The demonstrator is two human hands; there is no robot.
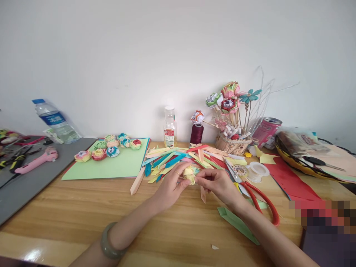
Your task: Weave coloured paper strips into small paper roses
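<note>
A small yellow folded paper flower (189, 174) is held up over the table between both hands. My left hand (174, 182) has its thumb and fingers closed round the flower's left side. From the right, my right hand (215, 182) pinches the flower's edge with thumb and forefinger. Behind the hands lies a heap of folded paper strips (172, 159) in blue, yellow, red, green and peach. One peach strip (137, 181) sticks out at the heap's left. Beneath my right forearm is a green folded strip (237, 223).
Scissors with red handles (261, 196) and clear spools (258, 171) lie right of my right hand. Several paper flowers (112, 151) rest on green sheets (105, 171) at left. A bottle (169, 128), thread cone (196, 134) and flower basket (233, 144) stand at the wall.
</note>
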